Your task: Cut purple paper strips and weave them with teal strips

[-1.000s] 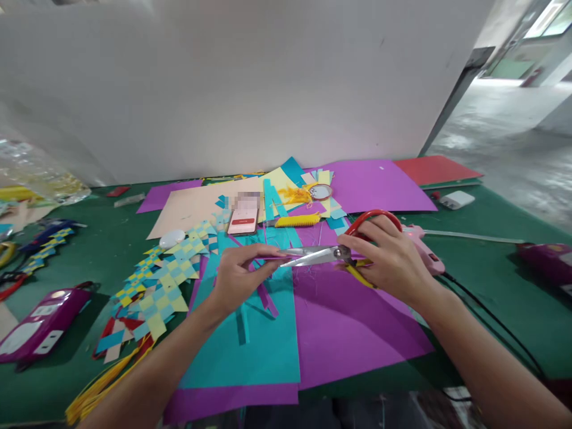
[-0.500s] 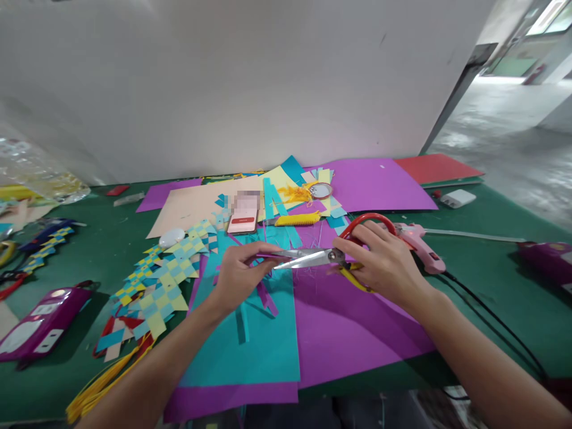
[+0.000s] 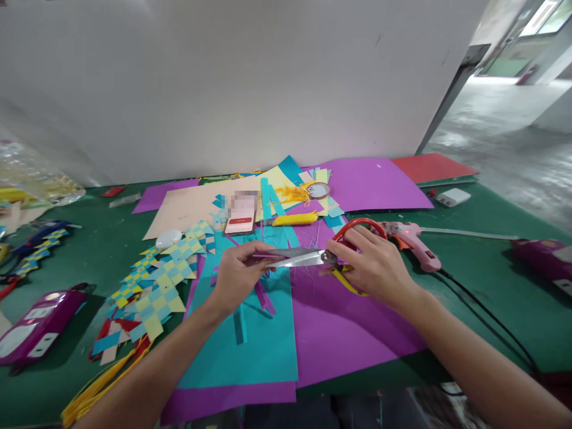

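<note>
My right hand (image 3: 373, 256) is closed round the red and yellow handles of a pair of scissors (image 3: 308, 258). The blades point left and reach the fingertips of my left hand (image 3: 241, 268). Between thumb and fingers, my left hand pinches a purple paper strip (image 3: 261, 256), mostly hidden by the fingers and blades. Below it, more purple strips (image 3: 267, 300) lie on a teal paper sheet (image 3: 259, 357). A large purple sheet (image 3: 348, 339) spreads under my right hand.
A phone (image 3: 241, 217) and a yellow-handled cutter (image 3: 295, 219) lie behind my hands. Woven paper pieces (image 3: 165, 292) and a yellow tassel (image 3: 98, 381) are at left. A pink glue gun (image 3: 417, 241) with its cord rests at right. Purple power strips (image 3: 40, 325) flank the work.
The scissors have moved slightly left, so their tips now overlap my left fingertips. The blades look a little closer together. My left hand keeps its pinch.
</note>
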The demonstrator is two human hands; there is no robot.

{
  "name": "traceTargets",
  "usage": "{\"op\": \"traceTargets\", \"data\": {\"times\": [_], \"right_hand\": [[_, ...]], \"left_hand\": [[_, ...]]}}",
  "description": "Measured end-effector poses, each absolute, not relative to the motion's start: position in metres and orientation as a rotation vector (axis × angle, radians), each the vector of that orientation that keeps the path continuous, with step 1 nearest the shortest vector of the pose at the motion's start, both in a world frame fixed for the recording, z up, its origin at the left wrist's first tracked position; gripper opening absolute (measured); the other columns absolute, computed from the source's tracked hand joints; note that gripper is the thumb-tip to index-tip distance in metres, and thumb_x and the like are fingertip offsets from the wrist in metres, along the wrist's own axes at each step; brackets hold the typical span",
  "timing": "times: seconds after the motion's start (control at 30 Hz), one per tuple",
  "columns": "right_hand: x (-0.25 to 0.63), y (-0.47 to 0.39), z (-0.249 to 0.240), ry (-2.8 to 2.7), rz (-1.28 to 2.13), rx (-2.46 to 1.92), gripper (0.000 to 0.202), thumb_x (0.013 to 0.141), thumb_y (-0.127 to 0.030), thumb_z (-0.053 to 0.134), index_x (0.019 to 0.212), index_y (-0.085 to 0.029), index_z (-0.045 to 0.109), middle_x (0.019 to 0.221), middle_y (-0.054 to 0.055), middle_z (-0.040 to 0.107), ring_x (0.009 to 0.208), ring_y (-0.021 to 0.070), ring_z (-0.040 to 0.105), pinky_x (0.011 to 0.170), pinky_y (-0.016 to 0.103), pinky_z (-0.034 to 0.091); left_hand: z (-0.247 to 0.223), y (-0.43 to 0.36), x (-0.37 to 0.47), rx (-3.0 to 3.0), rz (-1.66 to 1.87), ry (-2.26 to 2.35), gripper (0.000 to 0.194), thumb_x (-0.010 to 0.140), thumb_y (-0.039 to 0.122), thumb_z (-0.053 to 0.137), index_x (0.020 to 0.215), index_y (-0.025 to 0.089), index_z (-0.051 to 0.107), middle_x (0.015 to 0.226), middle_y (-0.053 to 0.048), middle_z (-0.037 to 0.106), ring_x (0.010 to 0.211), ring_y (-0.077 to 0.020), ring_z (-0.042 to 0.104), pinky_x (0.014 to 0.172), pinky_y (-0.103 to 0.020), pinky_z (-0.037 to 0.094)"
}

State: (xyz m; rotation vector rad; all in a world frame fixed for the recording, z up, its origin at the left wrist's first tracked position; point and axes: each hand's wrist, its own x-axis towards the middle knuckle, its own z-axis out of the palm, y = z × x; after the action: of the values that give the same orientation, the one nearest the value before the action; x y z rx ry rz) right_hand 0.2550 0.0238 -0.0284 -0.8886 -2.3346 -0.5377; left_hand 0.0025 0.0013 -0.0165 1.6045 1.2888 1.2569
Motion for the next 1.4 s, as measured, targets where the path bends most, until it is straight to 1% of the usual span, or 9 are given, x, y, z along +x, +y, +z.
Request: {"op": "traceTargets", "data": {"times": [0.17,0.23,0.47,0.57,0.63,0.9,1.07,1.3,1.4], "right_hand": [[0.256,0.022,-0.029,-2.326,-0.521,-0.896,0.02,0.077,-0.015,0.059,0.095,-0.017,0.068,0.075,0.006,0.057,0.073,0.0187,0.052,0.061,0.028,0.036],[0.256,0.021,-0.029,-2.321,-0.517,-0.899,0.019,0.078,-0.016,0.059,0.095,-0.017,0.068,0.074,0.005,0.057,0.073,0.0183,0.052,0.06,0.027,0.036],[0.255,0.02,-0.029,-2.296,-0.515,-0.898,0.015,0.084,-0.027,0.06,0.093,-0.018,0.068,0.072,0.004,0.059,0.07,0.0169,0.053,0.058,0.027,0.034],[0.255,0.02,-0.029,-2.292,-0.523,-0.89,0.02,0.087,-0.035,0.059,0.092,-0.018,0.069,0.071,0.004,0.059,0.068,0.0161,0.053,0.057,0.027,0.033],[0.255,0.02,-0.028,-2.291,-0.524,-0.885,0.022,0.087,-0.037,0.058,0.091,-0.017,0.069,0.07,0.003,0.059,0.067,0.0154,0.053,0.056,0.027,0.033],[0.257,0.02,-0.027,-2.295,-0.548,-0.877,0.019,0.086,-0.032,0.059,0.092,-0.018,0.07,0.069,0.003,0.06,0.066,0.0147,0.054,0.056,0.026,0.033],[0.258,0.02,-0.029,-2.282,-0.575,-0.881,0.014,0.083,-0.024,0.06,0.092,-0.018,0.07,0.066,0.001,0.06,0.063,0.0136,0.055,0.054,0.026,0.031],[0.258,0.023,-0.031,-2.255,-0.554,-0.862,0.017,0.084,-0.029,0.06,0.091,-0.017,0.07,0.065,0.001,0.062,0.06,0.0123,0.057,0.053,0.026,0.032],[0.258,0.024,-0.031,-2.246,-0.534,-0.855,0.017,0.084,-0.029,0.061,0.091,-0.016,0.071,0.065,0.001,0.063,0.061,0.0125,0.058,0.053,0.025,0.032]], "left_hand": [[-0.018,0.001,0.001,1.565,1.261,1.271,0.015,0.068,0.007,0.065,0.075,0.017,0.073,0.064,0.001,0.07,0.053,-0.0106,0.065,0.049,-0.016,0.051],[-0.02,0.002,0.0,1.561,1.262,1.263,0.017,0.068,0.005,0.064,0.075,0.018,0.073,0.063,0.002,0.069,0.053,-0.0104,0.065,0.049,-0.016,0.051],[-0.021,0.003,-0.001,1.569,1.238,1.286,0.008,0.069,0.013,0.069,0.074,0.017,0.073,0.061,0.001,0.068,0.052,-0.0116,0.063,0.048,-0.018,0.05],[-0.02,0.002,-0.002,1.599,1.211,1.304,0.005,0.071,0.018,0.07,0.075,0.016,0.073,0.06,-0.001,0.068,0.053,-0.0121,0.062,0.048,-0.019,0.05],[-0.019,0.002,-0.002,1.6,1.203,1.296,0.006,0.072,0.019,0.07,0.076,0.016,0.073,0.061,-0.001,0.068,0.054,-0.0126,0.062,0.049,-0.02,0.05],[-0.015,0.002,0.001,1.564,1.181,1.252,0.003,0.072,0.018,0.071,0.073,0.015,0.072,0.064,-0.003,0.07,0.057,-0.0136,0.063,0.052,-0.021,0.052],[-0.016,0.002,0.001,1.551,1.153,1.215,0.008,0.076,0.023,0.071,0.075,0.015,0.071,0.068,-0.004,0.074,0.058,-0.0137,0.064,0.053,-0.021,0.052],[-0.013,0.004,0.001,1.581,1.117,1.25,0.013,0.075,0.027,0.073,0.074,0.014,0.071,0.069,-0.005,0.075,0.055,-0.0135,0.064,0.051,-0.021,0.05],[-0.011,0.003,0.0,1.601,1.12,1.252,0.012,0.077,0.026,0.072,0.081,0.015,0.071,0.073,-0.005,0.075,0.06,-0.0143,0.066,0.054,-0.021,0.051]]}}
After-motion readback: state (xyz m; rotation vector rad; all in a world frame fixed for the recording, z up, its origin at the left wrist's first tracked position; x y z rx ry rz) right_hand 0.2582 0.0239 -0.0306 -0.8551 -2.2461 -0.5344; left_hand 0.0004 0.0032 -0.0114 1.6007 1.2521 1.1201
